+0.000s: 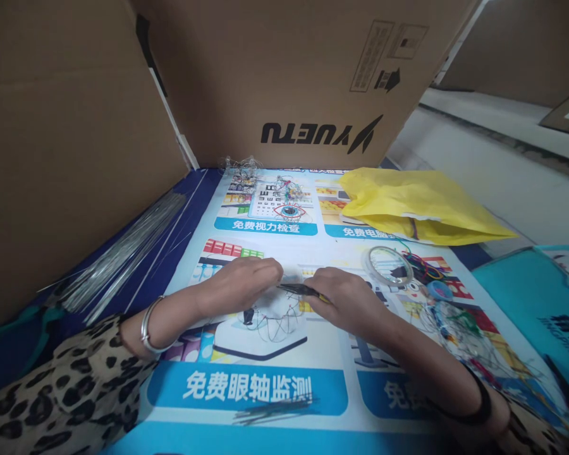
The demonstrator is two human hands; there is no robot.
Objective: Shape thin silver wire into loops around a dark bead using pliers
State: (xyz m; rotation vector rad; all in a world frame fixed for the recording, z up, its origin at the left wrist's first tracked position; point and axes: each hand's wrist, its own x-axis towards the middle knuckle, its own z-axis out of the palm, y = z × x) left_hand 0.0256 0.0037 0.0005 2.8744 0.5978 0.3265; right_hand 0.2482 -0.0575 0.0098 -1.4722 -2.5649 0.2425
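My right hand (344, 297) is wrapped round a pair of pliers (298, 289) with dark jaws and a bit of yellow on the handle. The jaws point left, reaching toward my left hand (249, 281). That hand has its fingers curled together at the upper edge of a bent wire shape (277, 321). Thin loops of the wire hang below both hands over the printed sheet (332, 253). Exactly what the left fingertips grip is hidden behind the hand.
Straight wires (133, 253) lie in a bundle at left. Small wire shapes (284, 189) sit at the back before a cardboard box (265, 76). A yellow bag (417, 202), a tape roll (391, 265) and tangled wires (459, 335) are at right. Short dark rods (275, 409) lie in front.
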